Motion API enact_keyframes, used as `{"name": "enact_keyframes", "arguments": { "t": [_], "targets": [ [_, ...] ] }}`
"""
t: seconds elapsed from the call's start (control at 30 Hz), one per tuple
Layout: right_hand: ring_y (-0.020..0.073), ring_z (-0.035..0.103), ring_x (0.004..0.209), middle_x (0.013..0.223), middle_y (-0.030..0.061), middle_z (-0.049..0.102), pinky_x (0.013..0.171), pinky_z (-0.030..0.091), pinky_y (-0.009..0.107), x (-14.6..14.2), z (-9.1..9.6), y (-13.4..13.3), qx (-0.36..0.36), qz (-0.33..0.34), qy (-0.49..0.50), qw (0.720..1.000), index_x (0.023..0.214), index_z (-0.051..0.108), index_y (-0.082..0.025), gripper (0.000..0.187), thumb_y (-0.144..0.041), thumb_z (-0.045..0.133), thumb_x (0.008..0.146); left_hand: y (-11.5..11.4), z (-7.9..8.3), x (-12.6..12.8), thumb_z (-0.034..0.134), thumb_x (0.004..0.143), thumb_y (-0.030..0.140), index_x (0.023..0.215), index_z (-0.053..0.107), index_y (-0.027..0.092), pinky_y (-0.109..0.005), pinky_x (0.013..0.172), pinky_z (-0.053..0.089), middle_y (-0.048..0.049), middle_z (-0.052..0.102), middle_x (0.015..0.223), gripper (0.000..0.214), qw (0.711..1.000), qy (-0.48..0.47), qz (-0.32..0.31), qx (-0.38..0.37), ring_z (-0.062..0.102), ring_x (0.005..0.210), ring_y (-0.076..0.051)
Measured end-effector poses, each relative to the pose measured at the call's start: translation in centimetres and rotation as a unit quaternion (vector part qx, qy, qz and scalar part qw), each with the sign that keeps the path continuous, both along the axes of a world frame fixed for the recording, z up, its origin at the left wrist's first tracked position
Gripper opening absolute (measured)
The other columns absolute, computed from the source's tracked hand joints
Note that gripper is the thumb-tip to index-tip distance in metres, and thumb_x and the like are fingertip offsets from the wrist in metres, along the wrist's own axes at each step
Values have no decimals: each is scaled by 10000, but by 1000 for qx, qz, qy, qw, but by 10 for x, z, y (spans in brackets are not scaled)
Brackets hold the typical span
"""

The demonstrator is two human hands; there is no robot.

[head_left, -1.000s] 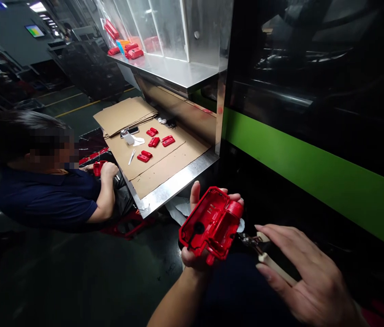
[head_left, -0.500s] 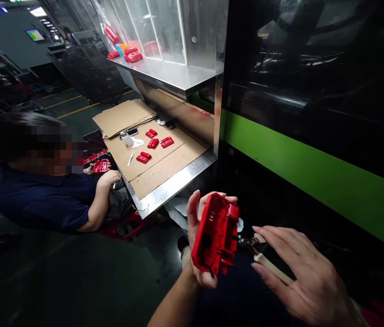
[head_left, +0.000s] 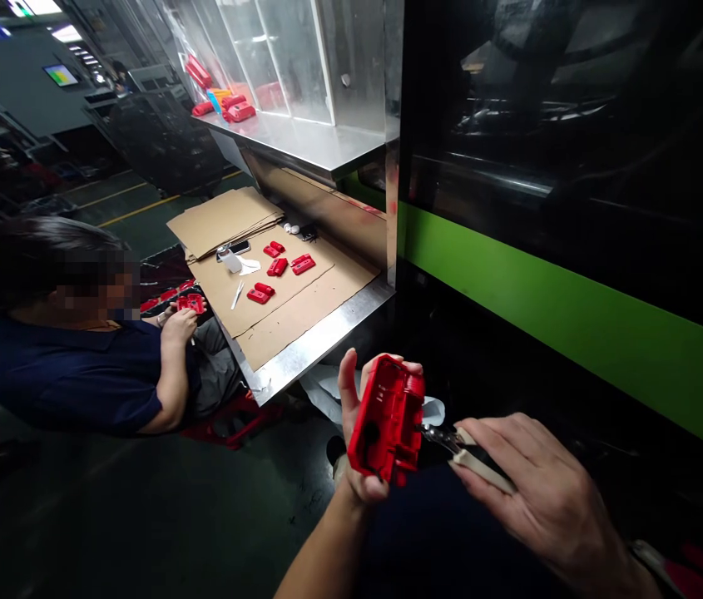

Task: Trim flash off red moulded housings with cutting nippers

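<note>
A red plastic housing [head_left: 382,416], its hollow inner side turned toward me, is held in my left hand [head_left: 354,466]. The thumb and fingers wrap its edges, with one finger raised at the upper left. My right hand [head_left: 532,482] is closed around a pair of pliers-like cutters [head_left: 482,470] with cream handles. Their metal jaws point left and meet the right edge of the housing; whether they grip any part there is too small to tell.
At the left sits a co-worker [head_left: 89,349] holding another red part [head_left: 190,304]. A cardboard-covered metal table [head_left: 301,353] carries several red parts, tweezers [head_left: 237,295] and a phone. Above it is a steel shelf [head_left: 326,150]; a green-striped machine [head_left: 513,266] stands right.
Both my hands have shifted slightly left, with the housing and cutters in them. The cutter handles look a little closer together. The co-worker's hand has come over the red part.
</note>
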State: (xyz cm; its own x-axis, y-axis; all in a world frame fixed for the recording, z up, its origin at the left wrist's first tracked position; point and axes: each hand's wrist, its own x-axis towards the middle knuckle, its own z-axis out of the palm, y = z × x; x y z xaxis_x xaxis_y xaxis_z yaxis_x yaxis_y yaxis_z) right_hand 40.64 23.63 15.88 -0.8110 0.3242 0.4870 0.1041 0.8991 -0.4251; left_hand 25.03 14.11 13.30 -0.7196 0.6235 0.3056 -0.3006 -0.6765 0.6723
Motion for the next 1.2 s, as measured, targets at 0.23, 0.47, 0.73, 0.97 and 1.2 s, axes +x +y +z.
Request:
{"name": "enact_keyframes", "arguments": {
  "t": [0.23,0.47,0.73,0.97,1.2],
  "targets": [
    [176,665,1082,1204,43,665,892,566,248,3,-13,3,-262,-84,10,961,1295,579,-261,352,-426,487,998,2,8,-3,764,623,766,1418,468,404,-574,1171,329,-75,625,1301,922,996,-91,-22,-12,524,1299,-371],
    [248,705,1009,1179,66,700,809,616,385,1,-21,35,-158,-201,-156,954,1203,647,-234,416,-543,508,961,1,9,-6,806,650,679,1432,461,384,-590,1147,365,-73,629,1315,904,988,-136,-67,36,532,1297,-377],
    [197,675,1102,1248,0,676,845,605,297,10,13,60,-118,-122,-107,980,1254,619,-317,372,-529,523,963,-1,5,-5,832,674,555,1478,378,390,-621,1098,406,-102,613,1332,938,989,-120,-85,35,536,1287,-389],
    [205,638,1030,1181,53,660,886,563,378,-29,53,38,3,-28,-85,996,1228,617,-221,364,-467,524,976,-5,-10,1,846,618,664,1519,283,407,-572,1183,307,-101,475,1478,1093,996,-43,-35,-65,402,1397,-406],
    [245,621,993,1140,82,664,843,551,440,-50,48,28,36,-27,-112,993,1197,641,-174,389,-462,500,976,2,-15,9,863,610,640,1531,193,420,-609,1184,284,-116,340,1563,1160,998,-23,5,-52,307,1443,-431]
  ]
}}
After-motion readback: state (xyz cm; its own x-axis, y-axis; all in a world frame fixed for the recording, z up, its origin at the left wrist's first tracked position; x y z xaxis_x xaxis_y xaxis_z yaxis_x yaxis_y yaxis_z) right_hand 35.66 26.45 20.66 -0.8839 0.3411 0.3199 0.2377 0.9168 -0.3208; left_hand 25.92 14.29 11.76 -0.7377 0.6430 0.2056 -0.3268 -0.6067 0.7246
